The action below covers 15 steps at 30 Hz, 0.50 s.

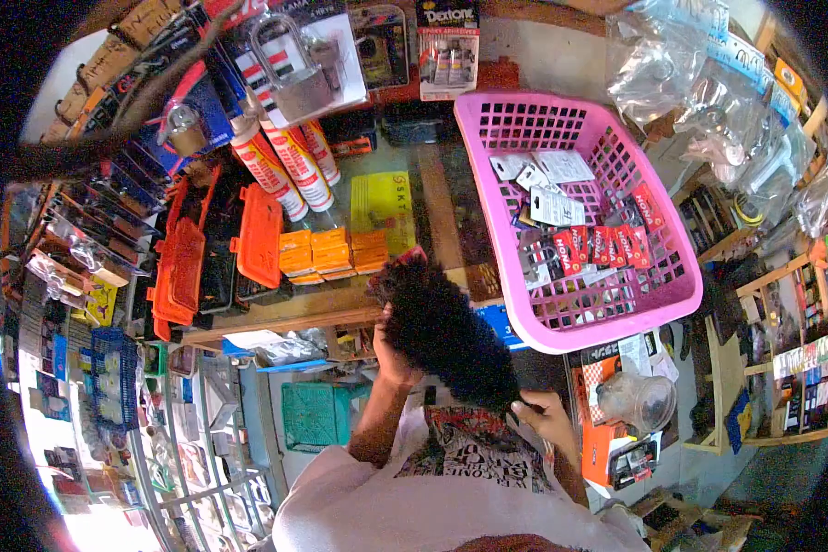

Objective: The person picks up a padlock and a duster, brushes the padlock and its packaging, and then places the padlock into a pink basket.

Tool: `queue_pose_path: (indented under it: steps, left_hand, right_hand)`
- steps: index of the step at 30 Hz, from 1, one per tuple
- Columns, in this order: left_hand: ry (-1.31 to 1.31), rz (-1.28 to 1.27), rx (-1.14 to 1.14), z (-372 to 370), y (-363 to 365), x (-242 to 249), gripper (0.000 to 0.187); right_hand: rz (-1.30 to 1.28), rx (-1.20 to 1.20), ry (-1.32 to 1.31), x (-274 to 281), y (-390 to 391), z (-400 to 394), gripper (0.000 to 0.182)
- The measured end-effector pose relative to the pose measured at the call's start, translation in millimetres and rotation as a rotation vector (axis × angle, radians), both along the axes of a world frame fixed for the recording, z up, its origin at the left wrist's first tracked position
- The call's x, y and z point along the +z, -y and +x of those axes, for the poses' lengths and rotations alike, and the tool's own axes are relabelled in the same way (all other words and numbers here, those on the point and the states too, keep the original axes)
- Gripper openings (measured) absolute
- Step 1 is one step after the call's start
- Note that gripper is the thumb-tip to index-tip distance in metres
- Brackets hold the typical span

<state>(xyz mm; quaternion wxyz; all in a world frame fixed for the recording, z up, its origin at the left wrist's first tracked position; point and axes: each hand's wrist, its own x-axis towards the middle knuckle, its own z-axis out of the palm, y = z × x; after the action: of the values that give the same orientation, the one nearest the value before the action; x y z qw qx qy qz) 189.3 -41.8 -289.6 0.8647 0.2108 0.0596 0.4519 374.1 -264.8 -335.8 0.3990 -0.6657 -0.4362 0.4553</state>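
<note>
A fluffy black duster [451, 336] stretches diagonally in front of my chest, from the counter's edge down to the right. My left hand [396, 354] is at its upper left part, beside a small reddish item [407, 264]; the fluff hides most of its fingers. My right hand [545, 419] is closed on the duster's lower right end. Just beyond my left hand, small orange boxes [331, 255] sit stacked on the wooden counter [340, 304]. To the right of the duster stands a pink basket [607, 331] holding carded items and red packets.
Sealant tubes [285, 166] and orange tool cases [177, 276] stand at the left of the counter. Padlocks [299, 92] hang above. Plastic bags [699, 92] hang at the upper right. A clear jar [637, 401] is at the lower right, a green basket [315, 414] below left.
</note>
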Motion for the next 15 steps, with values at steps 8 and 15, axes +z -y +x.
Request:
queue_pose_path:
  steps: [8, 15]
  left_hand:
    - [0.053, 0.051, -0.083, 0, -2, -4, 0.067]
    - [0.017, 0.033, -0.017, 0, -1, -7, 0.065]
  right_hand:
    - [0.151, -0.028, -0.059, 22, -15, -13, 0.034]
    - [-0.019, 0.012, -0.07, 15, -8, -4, 0.032]
